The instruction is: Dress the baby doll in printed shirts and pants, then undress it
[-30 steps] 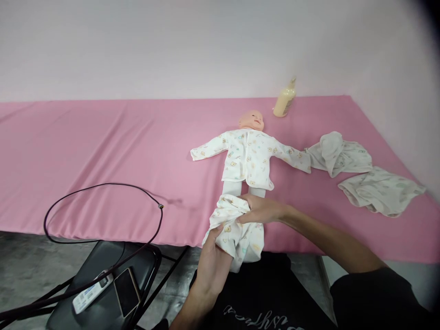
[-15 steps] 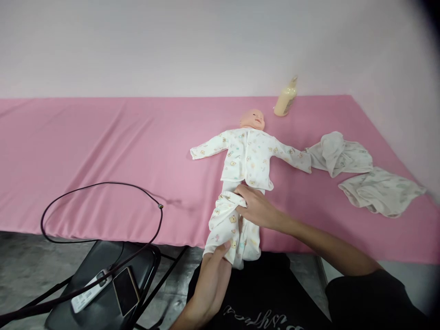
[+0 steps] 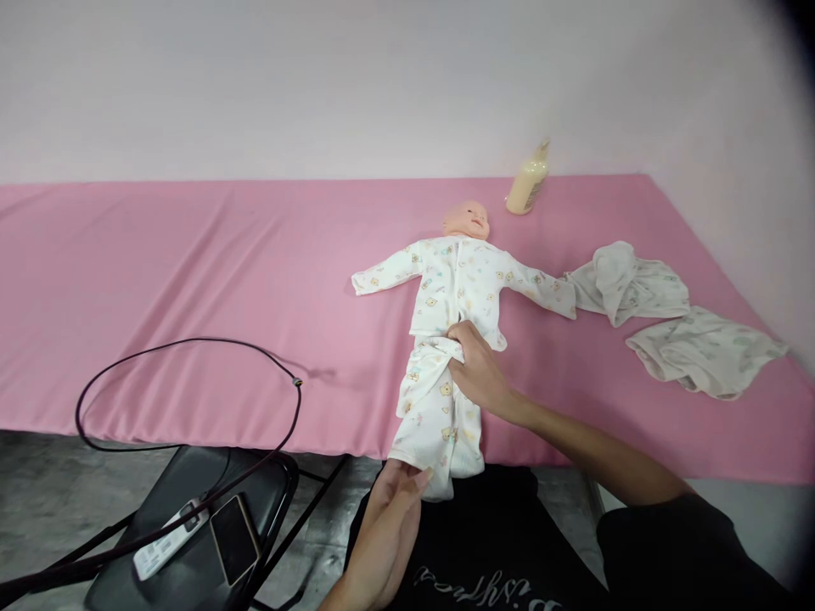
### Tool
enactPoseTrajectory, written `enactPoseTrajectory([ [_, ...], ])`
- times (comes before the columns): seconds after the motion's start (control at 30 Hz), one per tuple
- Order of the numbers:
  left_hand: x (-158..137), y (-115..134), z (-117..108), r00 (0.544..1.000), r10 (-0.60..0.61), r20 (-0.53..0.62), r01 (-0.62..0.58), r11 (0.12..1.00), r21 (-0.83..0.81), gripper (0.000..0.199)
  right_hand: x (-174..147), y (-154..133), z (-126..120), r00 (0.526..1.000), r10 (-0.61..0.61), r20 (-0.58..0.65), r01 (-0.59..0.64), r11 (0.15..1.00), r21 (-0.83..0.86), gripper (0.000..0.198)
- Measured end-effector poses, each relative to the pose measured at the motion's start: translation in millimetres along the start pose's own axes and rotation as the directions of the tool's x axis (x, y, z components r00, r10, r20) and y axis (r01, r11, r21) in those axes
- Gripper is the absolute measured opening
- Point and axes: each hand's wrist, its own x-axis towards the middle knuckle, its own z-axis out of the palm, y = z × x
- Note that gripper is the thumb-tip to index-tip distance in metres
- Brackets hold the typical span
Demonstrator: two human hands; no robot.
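Note:
A baby doll [image 3: 468,221] lies face up on the pink-covered table, wearing a white printed long-sleeved top [image 3: 439,284]. Matching white pants [image 3: 433,416] cover its legs, with the waist bunched near the top's lower hem. My right hand [image 3: 477,369] is closed on the waistband of these pants, over the doll's middle. At the bottom of one pant leg, my left hand [image 3: 398,501] is closed around the doll's foot, which the fingers mostly hide. The other leg's end hangs near the table's front edge.
Two crumpled white garments [image 3: 643,284] lie at the right of the pink cover [image 3: 191,255]. A pump bottle [image 3: 527,187] stands behind the doll. At the lower left, a black chair [image 3: 210,526] holds a phone [image 3: 234,539] and white power strip [image 3: 169,539]; a black cable [image 3: 191,339] loops above.
My right hand has drawn the waistband up toward the top's hem. The pant leg has slid higher and straightened, while my left hand has shifted slightly down at its end.

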Motion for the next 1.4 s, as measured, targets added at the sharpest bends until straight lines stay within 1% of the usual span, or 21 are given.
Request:
enactPoseTrajectory([
  [0.07,-3,2,-3,1.0,-0.011,0.012,0.01,0.996,0.091,0.049,0,-2,1,0.999,0.035,0.006,-0.035,0.999,0.008,0.019],
  [0.13,-5,5,-7,1.0,0.013,0.002,-0.013,0.966,0.258,0.047,-2,-4,0,0.998,0.06,0.021,-0.061,0.998,0.017,0.025],
  [0.17,-6,6,-9,0.998,0.057,-0.022,-0.045,0.927,0.372,0.045,-4,-4,-1,0.998,0.063,0.025,-0.063,0.998,0.027,0.031],
  [0.23,-8,7,-16,0.973,0.216,-0.081,-0.124,0.786,0.605,0.033,-11,-3,-8,0.999,0.047,0.025,-0.049,0.997,0.065,0.043],
  [0.3,-7,9,-23,0.903,0.416,-0.11,-0.192,0.618,0.762,0.015,-23,1,-18,0.998,0.044,0.04,-0.049,0.992,0.117,0.053],
  [0.37,-4,14,-27,0.814,0.575,-0.082,-0.271,0.501,0.822,0.01,-42,7,-31,0.996,0.081,0.038,-0.085,0.986,0.142,0.058],
  [0.43,3,25,-22,0.745,0.667,0.006,-0.369,0.404,0.837,0.015,-67,12,-42,0.989,0.145,-0.036,-0.141,0.984,0.106,0.051],
  [0.5,16,43,-4,0.723,0.671,0.166,-0.457,0.284,0.843,0.028,-98,15,-44,0.971,0.221,-0.093,-0.218,0.975,0.039,0.037],
  [0.57,35,63,23,0.728,0.576,0.371,-0.537,0.143,0.831,0.039,-130,14,-36,0.951,0.305,-0.048,-0.304,0.952,0.029,0.03],
  [0.6,47,73,39,0.729,0.487,0.48,-0.586,0.084,0.806,0.042,-145,14,-28,0.941,0.338,-0.003,-0.338,0.94,0.053,0.029],
  [0.63,59,80,53,0.718,0.412,0.561,-0.631,0.043,0.775,0.041,-158,13,-19,0.938,0.347,0.026,-0.348,0.934,0.084,0.027],
  [0.7,84,88,77,0.699,0.272,0.662,-0.696,0.043,0.717,0.04,-176,11,2,0.936,0.347,0.054,-0.352,0.925,0.141,0.024],
  [0.77,106,89,92,0.693,0.184,0.697,-0.717,0.072,0.694,0.039,-183,11,20,0.934,0.357,-0.003,-0.353,0.925,0.14,0.024],
  [0.8,115,87,95,0.695,0.142,0.705,-0.716,0.039,0.697,0.04,-184,12,26,0.926,0.377,-0.036,-0.371,0.922,0.109,0.026],
  [0.9,132,84,99,0.693,0.031,0.72,-0.711,-0.133,0.69,0.046,-179,17,37,0.895,0.439,-0.079,-0.443,0.896,-0.044,0.031],
  [1.0,138,93,102,0.688,-0.121,0.715,-0.718,-0.258,0.647,0.045,-174,21,41,0.928,0.372,-0.005,-0.37,0.922,-0.115,0.027],
  [1.07,139,105,105,0.694,-0.256,0.673,-0.718,-0.31,0.623,0.038,-173,19,39,0.958,0.281,0.059,-0.278,0.959,-0.051,0.028],
  [1.13,138,119,107,0.723,-0.33,0.607,-0.69,-0.305,0.656,0.031,-173,12,32,0.973,0.221,0.067,-0.225,0.972,0.066,0.027],
  [1.2,138,131,107,0.772,-0.331,0.542,-0.621,-0.216,0.753,0.027,-173,4,20,0.973,0.228,0.027,-0.229,0.959,0.169,0.025],
  [1.27,139,141,104,0.814,-0.304,0.495,-0.536,-0.066,0.842,0.028,-171,-3,5,0.955,0.295,-0.004,-0.285,0.927,0.244,0.026],
  [1.4,143,150,97,0.848,-0.323,0.42,-0.353,0.246,0.902,0.027,-158,-2,-17,0.888,0.457,-0.04,-0.414,0.835,0.362,0.035],
])
